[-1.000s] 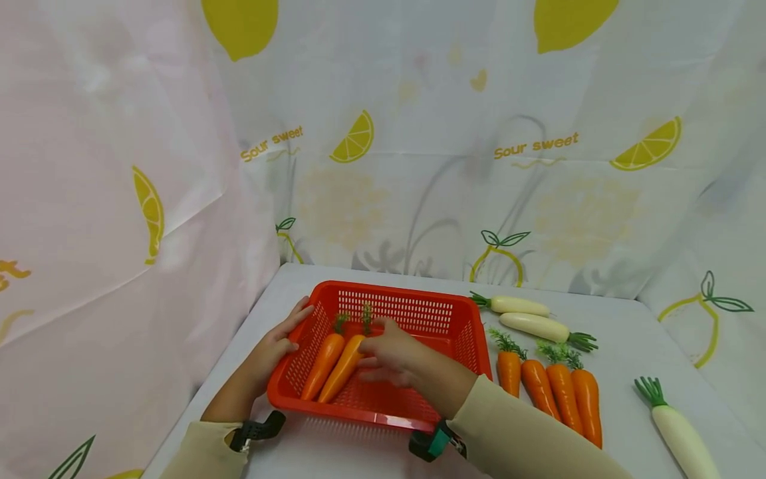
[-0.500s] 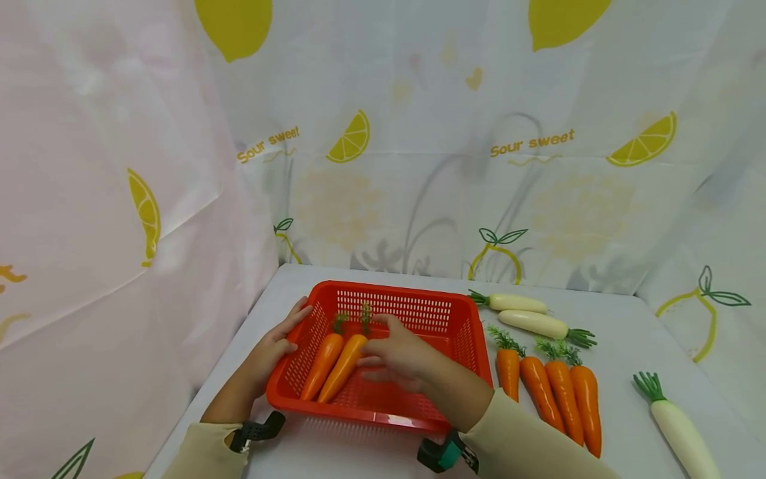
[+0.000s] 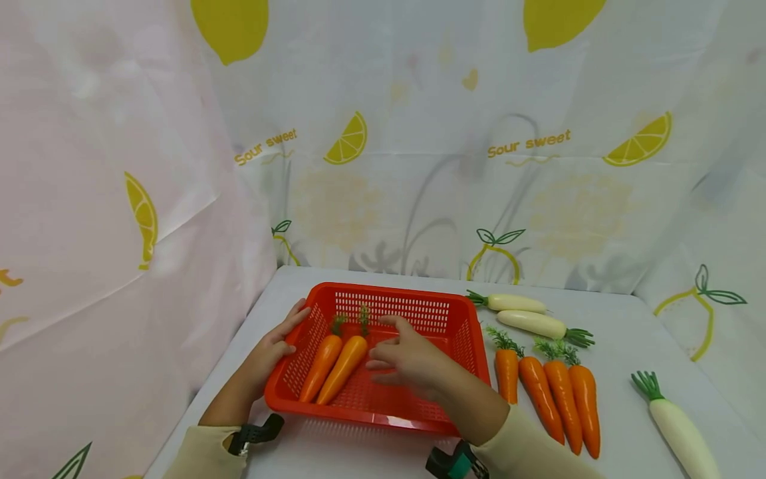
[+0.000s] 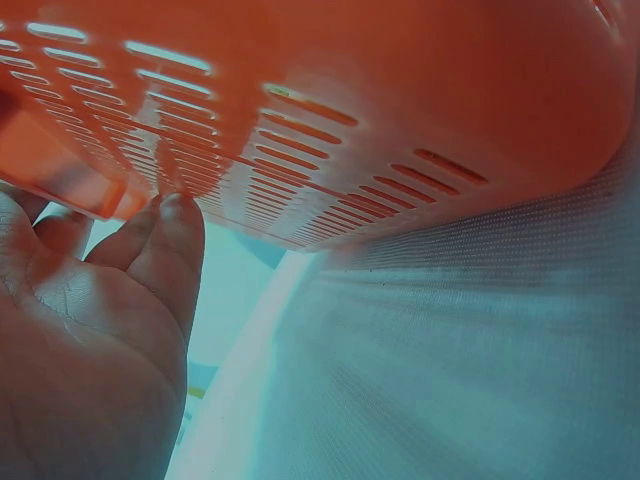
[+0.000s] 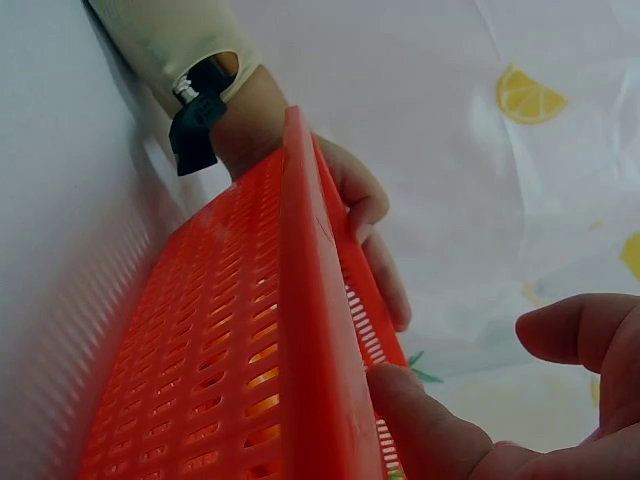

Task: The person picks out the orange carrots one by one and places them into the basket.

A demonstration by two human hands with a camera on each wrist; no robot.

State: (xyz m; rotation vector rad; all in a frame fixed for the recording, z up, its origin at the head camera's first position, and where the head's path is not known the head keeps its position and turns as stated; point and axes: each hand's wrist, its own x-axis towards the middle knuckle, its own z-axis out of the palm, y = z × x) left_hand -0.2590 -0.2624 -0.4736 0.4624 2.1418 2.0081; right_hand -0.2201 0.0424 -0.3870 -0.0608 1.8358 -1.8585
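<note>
A red plastic basket (image 3: pixel 383 419) with slotted walls stands on the table. Two carrots (image 3: pixel 320 366) with green tops lie side by side at its left, inside. My left hand (image 3: pixel 269 349) holds the basket's left rim; the left wrist view shows fingers (image 4: pixel 165 240) of that hand against the slotted wall. Over the middle of the basket is my right hand (image 3: pixel 413 359), its fingers spread and holding nothing, a little to the right of the nearer carrot. In the right wrist view its thumb and a finger (image 5: pixel 575 330) stand apart beyond the basket rim.
Several more carrots (image 3: pixel 559 399) lie in a row right of the basket. Behind them are two white radishes (image 3: pixel 532 324), and another white radish (image 3: pixel 682 432) lies at the far right. A lemon-print curtain (image 3: pixel 419 133) hangs behind the table (image 3: pixel 622 332).
My right hand has drawn a little to the right, away from the two carrots in the basket, with its fingers spread. The left hand stays on the rim.
</note>
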